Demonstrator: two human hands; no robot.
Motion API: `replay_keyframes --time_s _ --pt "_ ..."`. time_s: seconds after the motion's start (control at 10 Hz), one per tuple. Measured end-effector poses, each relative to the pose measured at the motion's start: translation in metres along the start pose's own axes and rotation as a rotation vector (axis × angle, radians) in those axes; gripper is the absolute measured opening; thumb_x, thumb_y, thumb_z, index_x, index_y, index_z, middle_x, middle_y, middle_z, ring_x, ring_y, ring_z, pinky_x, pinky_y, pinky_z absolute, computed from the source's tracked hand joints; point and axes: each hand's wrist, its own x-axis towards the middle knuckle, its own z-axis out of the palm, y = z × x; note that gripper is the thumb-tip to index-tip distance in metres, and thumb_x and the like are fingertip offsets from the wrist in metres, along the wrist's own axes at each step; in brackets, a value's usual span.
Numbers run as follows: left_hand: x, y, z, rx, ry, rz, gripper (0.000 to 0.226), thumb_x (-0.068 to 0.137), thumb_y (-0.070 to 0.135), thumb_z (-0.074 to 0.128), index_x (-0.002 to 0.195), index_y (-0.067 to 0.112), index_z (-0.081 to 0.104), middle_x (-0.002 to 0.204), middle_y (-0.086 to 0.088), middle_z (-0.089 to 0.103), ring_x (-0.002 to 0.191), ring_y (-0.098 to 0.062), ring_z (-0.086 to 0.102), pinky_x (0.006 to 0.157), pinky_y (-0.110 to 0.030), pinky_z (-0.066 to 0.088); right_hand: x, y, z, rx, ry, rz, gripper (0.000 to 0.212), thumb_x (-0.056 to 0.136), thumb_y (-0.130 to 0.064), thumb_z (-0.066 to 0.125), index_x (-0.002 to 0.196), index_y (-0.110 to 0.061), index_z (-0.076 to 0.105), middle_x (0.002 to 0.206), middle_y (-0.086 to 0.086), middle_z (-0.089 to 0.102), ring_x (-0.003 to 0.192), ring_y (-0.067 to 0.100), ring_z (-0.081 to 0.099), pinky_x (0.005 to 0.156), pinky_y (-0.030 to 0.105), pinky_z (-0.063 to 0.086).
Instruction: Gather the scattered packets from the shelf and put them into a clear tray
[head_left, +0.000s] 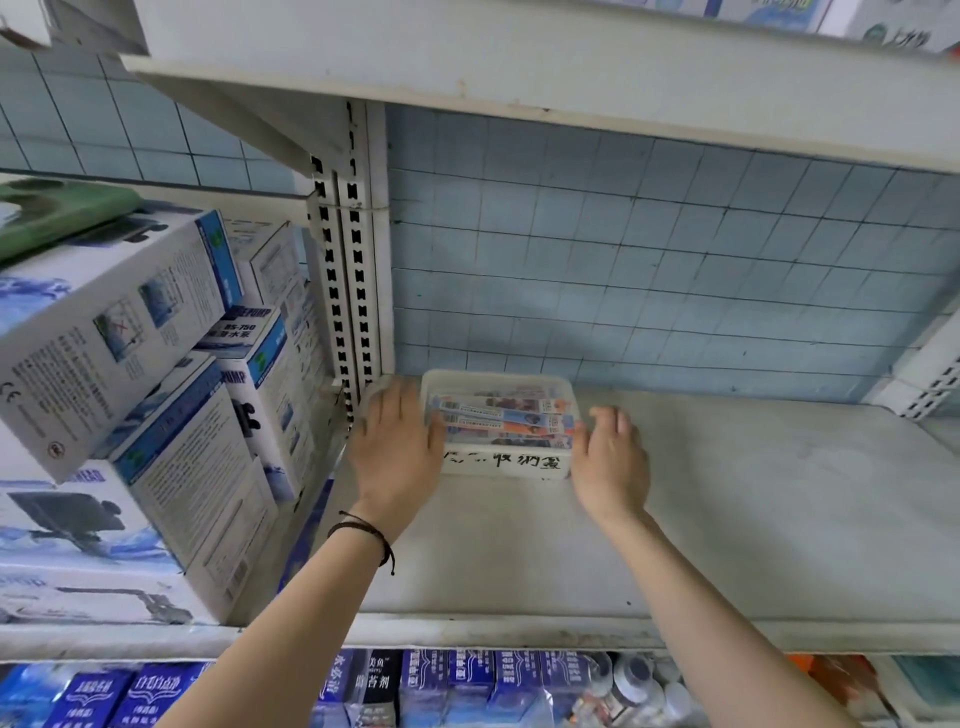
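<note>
Far left: white and blue pump boxes (130, 364) stood stacked on the neighbouring shelf bay, some tilted. A slotted metal upright (348, 291) divided that bay from mine.

My left hand (397, 447) lay against the left end of the clear tray (504, 462), fingers straight and close together, palm flat to the tray's side, gripping nothing. A black cord bracelet (363, 535) sat on that wrist.

The tray stood at the back left corner of the shelf (753, 519), close to the upright and the blue tiled wall (675, 260). Dark handwritten characters ran across its front wall. The packets (506, 418) were inside it, long narrow ones in blue, orange and white, lying flat and stacked lengthways, roughly parallel to the tray's front.

My right hand (610, 462) was at the tray's right end, fingers loosely bent and slightly apart, thumb by the near right corner. I could not tell whether the palm touched the tray wall; it held nothing.

To the right the shelf surface was pale and scuffed.

Below the shelf edge: a row of dark blue boxes (441, 680) with white lettering, then some small clear bottles (634, 680) to their right.
</note>
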Motion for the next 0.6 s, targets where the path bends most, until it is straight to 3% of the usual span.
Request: replay_keyframes --time_s 0.1,0.2,0.3,0.4,0.5,0.6 --pt "0.003 0.006 0.006 0.065 -0.177 0.110 0.064 0.097 0.048 0.022 0.152 0.017 0.015 0.160 -0.003 0.013 0.147 -0.021 0.007 0.117 -0.042 0.011 0.004 -0.009 0.000 -0.070 -0.124 -0.214 0.058 0.099 -0.044 0.027 0.150 -0.016 0.024 0.159 0.000 0.020 0.146 0.023 0.019 0.113 0.039 0.023" --pt "0.005 0.007 0.011 0.047 -0.302 0.056 0.065 0.097 0.049 0.021 0.151 0.014 0.016 0.161 -0.003 0.008 0.147 -0.021 0.007 0.119 -0.040 0.010 0.008 -0.009 0.010 -0.200 -0.326 -0.315 0.082 0.085 -0.057 -0.007 0.152 -0.014 0.014 0.162 -0.002 0.009 0.149 0.019 0.000 0.121 0.034 0.006" --pt "0.005 0.005 0.015 0.030 -0.284 0.080 0.064 0.098 0.045 0.024 0.151 0.009 0.017 0.160 -0.008 0.011 0.147 -0.021 0.011 0.119 -0.035 0.011 0.011 -0.005 0.019 -0.240 -0.310 -0.354 0.093 0.078 -0.052 -0.019 0.150 -0.006 0.018 0.160 0.007 0.016 0.149 0.023 0.007 0.121 0.033 0.007" --pt "0.005 0.004 0.019 -0.021 -0.272 0.089 0.064 0.099 0.041 0.026 0.150 0.005 0.014 0.160 -0.012 0.009 0.147 -0.021 0.008 0.119 -0.031 0.007 0.006 -0.009 0.020 -0.294 -0.245 -0.424 0.078 0.093 -0.039 -0.004 0.139 0.007 0.040 0.148 0.020 0.040 0.141 0.030 0.034 0.119 0.039 0.022" --pt "0.008 0.005 0.016 -0.102 -0.340 0.070 0.065 0.099 0.041 0.029 0.150 0.005 0.013 0.160 -0.012 0.007 0.146 -0.023 0.010 0.118 -0.033 0.011 0.009 -0.008 0.021 -0.249 -0.267 -0.471 0.071 0.092 -0.032 0.004 0.139 0.007 0.040 0.150 0.021 0.036 0.141 0.032 0.032 0.119 0.041 0.020" --pt "0.017 0.002 0.009 -0.202 -0.397 0.055 0.067 0.097 0.045 0.034 0.150 0.006 0.017 0.159 -0.012 0.011 0.144 -0.026 0.017 0.115 -0.038 0.025 0.020 -0.007 0.017 0.031 -0.353 -0.289 0.057 0.100 -0.039 0.028 0.148 -0.008 0.029 0.158 0.010 0.021 0.144 0.028 0.023 0.118 0.038 0.020"
